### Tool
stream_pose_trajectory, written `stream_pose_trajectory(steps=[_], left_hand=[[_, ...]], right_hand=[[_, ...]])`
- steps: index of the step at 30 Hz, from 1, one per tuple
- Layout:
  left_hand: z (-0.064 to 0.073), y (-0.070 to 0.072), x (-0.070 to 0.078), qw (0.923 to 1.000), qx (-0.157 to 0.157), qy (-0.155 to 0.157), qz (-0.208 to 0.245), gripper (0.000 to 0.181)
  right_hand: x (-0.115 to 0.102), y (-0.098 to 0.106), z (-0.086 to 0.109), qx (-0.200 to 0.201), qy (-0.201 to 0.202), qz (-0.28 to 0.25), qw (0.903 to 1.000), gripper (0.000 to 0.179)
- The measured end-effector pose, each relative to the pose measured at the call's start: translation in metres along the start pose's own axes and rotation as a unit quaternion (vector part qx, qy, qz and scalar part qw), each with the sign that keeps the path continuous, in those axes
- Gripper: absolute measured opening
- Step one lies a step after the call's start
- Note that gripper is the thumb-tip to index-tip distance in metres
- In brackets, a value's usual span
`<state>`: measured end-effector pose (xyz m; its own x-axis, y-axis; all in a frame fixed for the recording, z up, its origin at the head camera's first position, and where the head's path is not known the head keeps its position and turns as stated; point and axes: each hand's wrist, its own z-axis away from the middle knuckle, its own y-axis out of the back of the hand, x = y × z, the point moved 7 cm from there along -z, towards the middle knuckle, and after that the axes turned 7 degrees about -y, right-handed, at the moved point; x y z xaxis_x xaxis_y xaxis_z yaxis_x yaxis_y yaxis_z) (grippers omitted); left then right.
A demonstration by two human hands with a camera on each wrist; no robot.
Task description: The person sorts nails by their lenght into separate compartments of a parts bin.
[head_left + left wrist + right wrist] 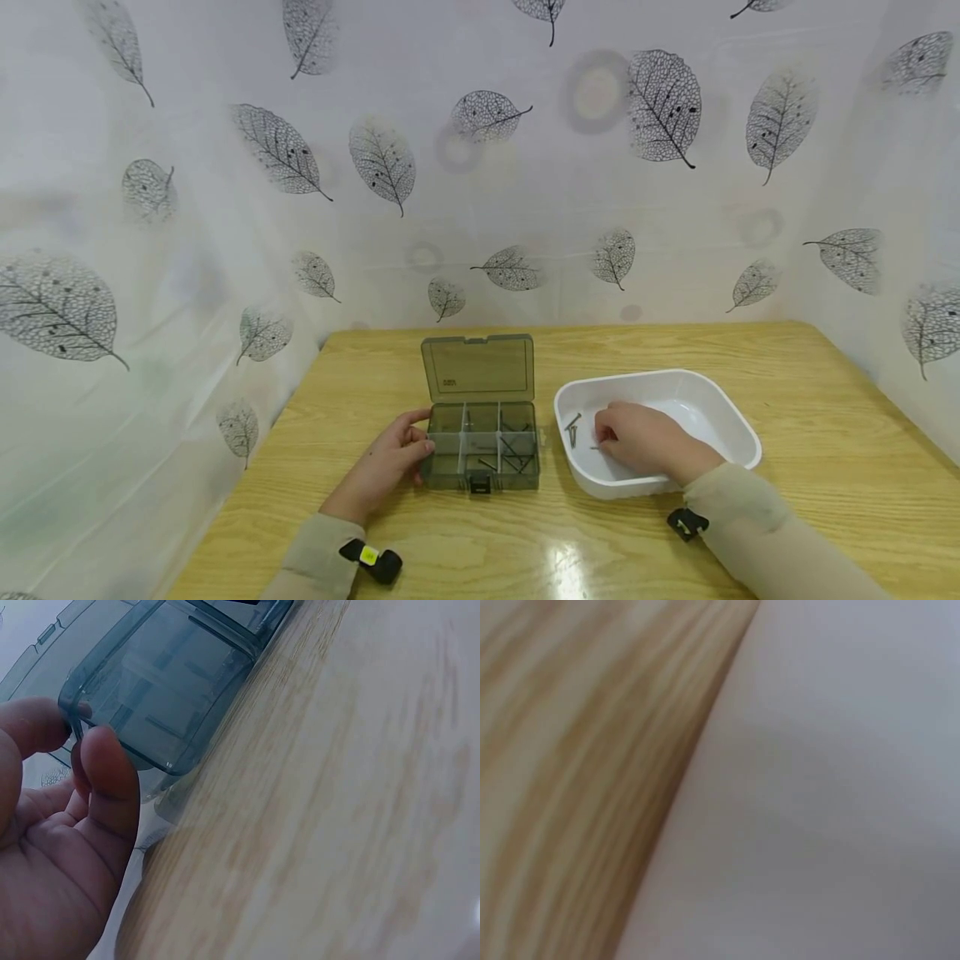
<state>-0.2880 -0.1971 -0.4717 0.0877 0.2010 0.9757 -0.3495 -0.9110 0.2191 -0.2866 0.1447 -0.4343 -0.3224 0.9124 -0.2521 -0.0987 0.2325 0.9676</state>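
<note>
A smoky grey plastic compartment box (480, 481) stands on the table with its clear lid (480, 369) raised at the back. Dark, thin screws (516, 450) lie in its right-hand compartments, and a few more are in the middle ones. My left hand (386, 458) pinches the box's left wall between thumb and fingers; the left wrist view shows this grip at the corner. Inside the white tray (585, 483), my right hand (641, 437) reaches down with fingers bent. A small screw end (595, 447) shows beside its fingertips; I cannot tell whether they hold it.
Several screws (573, 429) lie by the tray's left wall. Box and tray stand side by side on a wooden table (465, 550), with a narrow gap between them. A leaf-patterned sheet (540, 208) hangs behind the table and along both sides.
</note>
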Motion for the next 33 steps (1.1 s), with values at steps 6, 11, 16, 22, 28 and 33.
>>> stream_pose_trajectory(steps=[6, 11, 16, 22, 28, 33], left_hand=[[0.0, 0.0, -0.001, 1.0, -0.001, 0.0, 0.0, 0.053], [0.001, -0.001, 0.0, 1.0, -0.002, 0.001, 0.002, 0.054], [0.001, -0.001, 0.002, 1.0, -0.001, 0.004, 0.001, 0.054], [0.001, -0.002, 0.004, 1.0, -0.001, 0.004, 0.001, 0.054], [0.001, -0.002, 0.004, 1.0, -0.003, 0.003, -0.004, 0.055], [0.002, -0.002, 0.003, 1.0, -0.003, 0.008, 0.002, 0.054]], right_hand=[[-0.001, 0.002, 0.0, 0.006, -0.003, 0.003, 1.0, 0.014], [-0.002, 0.004, -0.001, 0.017, -0.01, -0.023, 0.9995, 0.014], [-0.005, 0.008, -0.002, 0.046, 0.009, -0.041, 0.9981, 0.009], [-0.013, 0.016, -0.003, 0.084, 0.049, -0.04, 0.9944, 0.007], [-0.026, 0.024, -0.002, 0.098, 0.063, -0.039, 0.9924, 0.006], [-0.04, 0.03, -0.003, 0.112, 0.07, -0.04, 0.9904, 0.007]])
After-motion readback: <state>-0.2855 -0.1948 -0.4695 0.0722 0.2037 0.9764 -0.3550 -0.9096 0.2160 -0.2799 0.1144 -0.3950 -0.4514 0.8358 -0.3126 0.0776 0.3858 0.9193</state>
